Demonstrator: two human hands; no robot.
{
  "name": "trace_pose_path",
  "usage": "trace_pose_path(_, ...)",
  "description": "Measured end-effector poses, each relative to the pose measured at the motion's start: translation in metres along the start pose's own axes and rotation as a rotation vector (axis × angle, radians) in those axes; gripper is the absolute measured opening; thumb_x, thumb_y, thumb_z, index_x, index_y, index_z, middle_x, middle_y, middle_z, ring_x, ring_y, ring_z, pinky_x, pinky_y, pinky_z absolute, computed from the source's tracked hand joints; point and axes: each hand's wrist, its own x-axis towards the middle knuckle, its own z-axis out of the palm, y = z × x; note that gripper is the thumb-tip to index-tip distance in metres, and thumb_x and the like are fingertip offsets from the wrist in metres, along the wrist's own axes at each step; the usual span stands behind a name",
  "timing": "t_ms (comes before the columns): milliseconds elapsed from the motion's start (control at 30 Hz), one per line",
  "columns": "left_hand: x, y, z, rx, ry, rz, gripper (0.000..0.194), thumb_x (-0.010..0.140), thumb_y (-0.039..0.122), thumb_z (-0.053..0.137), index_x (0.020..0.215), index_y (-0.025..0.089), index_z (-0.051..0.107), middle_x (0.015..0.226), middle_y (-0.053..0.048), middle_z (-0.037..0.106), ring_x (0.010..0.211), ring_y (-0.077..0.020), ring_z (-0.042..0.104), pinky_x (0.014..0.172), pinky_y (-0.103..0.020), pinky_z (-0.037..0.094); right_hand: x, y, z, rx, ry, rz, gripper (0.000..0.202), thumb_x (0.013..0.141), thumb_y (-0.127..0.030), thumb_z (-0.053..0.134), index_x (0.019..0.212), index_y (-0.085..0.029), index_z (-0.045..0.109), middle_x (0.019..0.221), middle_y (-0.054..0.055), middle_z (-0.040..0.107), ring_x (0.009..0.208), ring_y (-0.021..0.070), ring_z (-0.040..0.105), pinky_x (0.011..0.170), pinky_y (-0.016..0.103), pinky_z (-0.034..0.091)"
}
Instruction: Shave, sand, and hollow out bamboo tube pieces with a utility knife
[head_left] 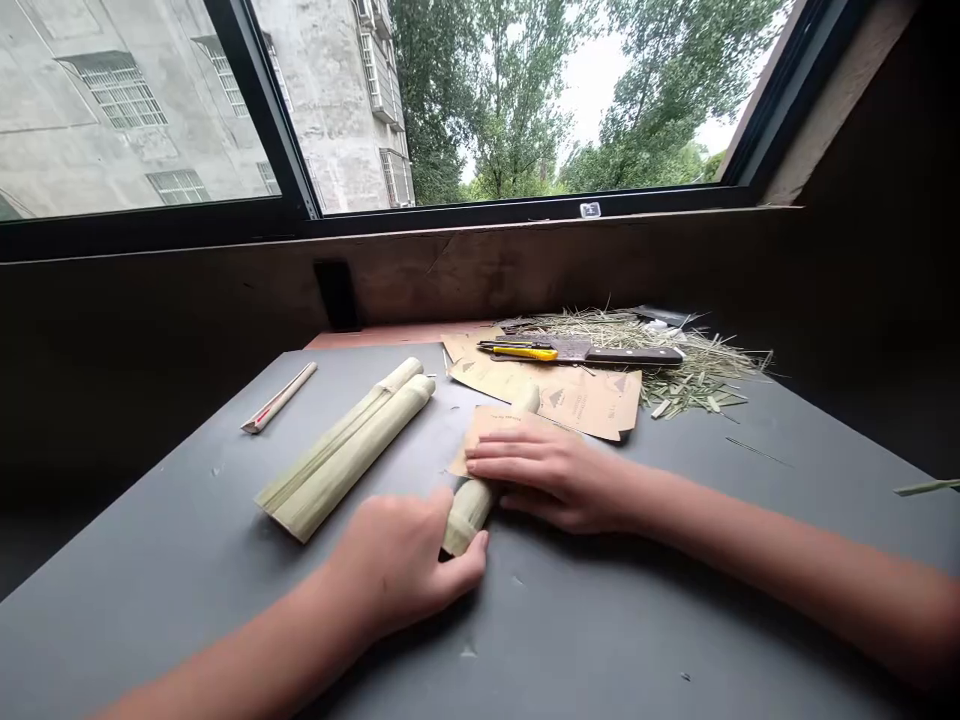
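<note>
A pale split bamboo piece (471,508) lies on the grey table, pointing away from me. My left hand (405,555) is closed around its near end, thumb on the right side. Over the middle of the bamboo lies a tan sheet of sandpaper (491,425), printed side up. My right hand (555,475) presses this sheet onto the bamboo, its fingers curved across the top. The bamboo's far end shows beyond the sheet; the part beneath the paper and palm is hidden. Two more bamboo pieces (360,455) rest side by side to the left.
Further sandpaper sheets (589,398) lie behind my hands, with a cleaver (600,354) and a yellow utility knife (525,352) on them. A heap of bamboo shavings (705,360) covers the back right. At left lies a thin, red-marked strip (281,397). The window (525,208) stands behind the table (600,630).
</note>
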Motion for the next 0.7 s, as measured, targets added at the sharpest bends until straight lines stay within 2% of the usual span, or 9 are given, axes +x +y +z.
trace_pose_path(133, 0.002, 0.0, -0.002, 0.006, -0.019, 0.01, 0.036, 0.092, 0.049, 0.038, 0.076, 0.022, 0.056, 0.061, -0.006, 0.07, 0.054, -0.0274, 0.067, 0.048, -0.034, 0.02, -0.014, 0.05, -0.015, -0.01, -0.054, 0.085, 0.058, 0.088, -0.01, 0.054, 0.145, -0.023, 0.052, 0.146, 0.006, 0.057, 0.142, 0.0244, 0.043, 0.116, 0.047, 0.039)
trace_pose_path(200, 0.002, -0.001, -0.002, 0.01, -0.024, 0.009, 0.035, 0.092, 0.049, 0.038, 0.076, 0.022, 0.055, 0.06, -0.005, 0.069, 0.053, -0.0274, 0.067, 0.048, -0.034, 0.019, -0.021, 0.073, -0.018, -0.044, -0.013, 0.144, 0.055, 0.09, -0.008, 0.05, 0.142, -0.024, 0.055, 0.144, 0.007, 0.059, 0.14, 0.0247, 0.046, 0.116, 0.049, 0.039)
trace_pose_path(267, 0.001, -0.001, -0.001, 0.013, -0.032, 0.007, 0.035, 0.092, 0.049, 0.037, 0.076, 0.023, 0.054, 0.06, -0.005, 0.069, 0.053, -0.0275, 0.067, 0.049, -0.034, 0.018, -0.025, 0.083, -0.016, -0.085, 0.048, 0.235, 0.054, 0.091, -0.007, 0.047, 0.142, -0.021, 0.055, 0.142, 0.012, 0.06, 0.138, 0.0272, 0.048, 0.113, 0.054, 0.041)
trace_pose_path(367, 0.001, -0.002, 0.003, 0.01, -0.045, 0.003, 0.034, 0.092, 0.049, 0.037, 0.076, 0.023, 0.053, 0.06, -0.006, 0.069, 0.054, -0.0282, 0.067, 0.049, -0.034, 0.018, -0.023, 0.068, -0.007, -0.129, 0.104, 0.311, 0.056, 0.092, -0.008, 0.045, 0.147, -0.019, 0.049, 0.144, 0.016, 0.057, 0.141, 0.0299, 0.044, 0.11, 0.057, 0.043)
trace_pose_path(433, 0.001, -0.002, 0.004, 0.001, -0.043, 0.002, 0.034, 0.091, 0.049, 0.037, 0.076, 0.024, 0.053, 0.06, -0.006, 0.068, 0.054, -0.0289, 0.067, 0.049, -0.035, 0.02, -0.017, 0.045, 0.0, -0.128, 0.084, 0.264, 0.056, 0.092, -0.01, 0.046, 0.147, -0.018, 0.049, 0.146, 0.014, 0.056, 0.143, 0.0287, 0.041, 0.114, 0.054, 0.04)
trace_pose_path(533, 0.0, -0.002, 0.004, -0.01, -0.042, 0.006, 0.032, 0.092, 0.048, 0.037, 0.076, 0.024, 0.052, 0.061, -0.005, 0.068, 0.054, -0.0291, 0.067, 0.05, -0.035, 0.023, -0.01, 0.02, 0.004, -0.142, 0.07, 0.131, 0.048, 0.094, -0.014, 0.046, 0.141, -0.013, 0.054, 0.141, 0.014, 0.06, 0.136, 0.0269, 0.05, 0.115, 0.048, 0.041)
trace_pose_path(633, 0.0, -0.005, 0.001, -0.042, -0.049, -0.007, 0.03, 0.094, 0.046, 0.036, 0.078, 0.024, 0.05, 0.062, -0.003, 0.067, 0.056, -0.0281, 0.067, 0.049, -0.034, 0.026, -0.008, 0.017, 0.001, -0.189, 0.113, 0.068, 0.043, 0.096, -0.013, 0.044, 0.135, -0.012, 0.06, 0.133, 0.016, 0.066, 0.127, 0.0275, 0.059, 0.109, 0.048, 0.048)
trace_pose_path(700, 0.0, -0.01, 0.002, -0.082, -0.011, -0.036, 0.025, 0.095, 0.042, 0.037, 0.089, 0.023, 0.052, 0.066, -0.001, 0.067, 0.056, -0.0259, 0.067, 0.049, -0.034, 0.031, -0.009, 0.019, -0.001, -0.208, 0.14, 0.1, 0.042, 0.095, -0.012, 0.046, 0.134, -0.013, 0.06, 0.131, 0.016, 0.067, 0.125, 0.029, 0.061, 0.106, 0.049, 0.05)
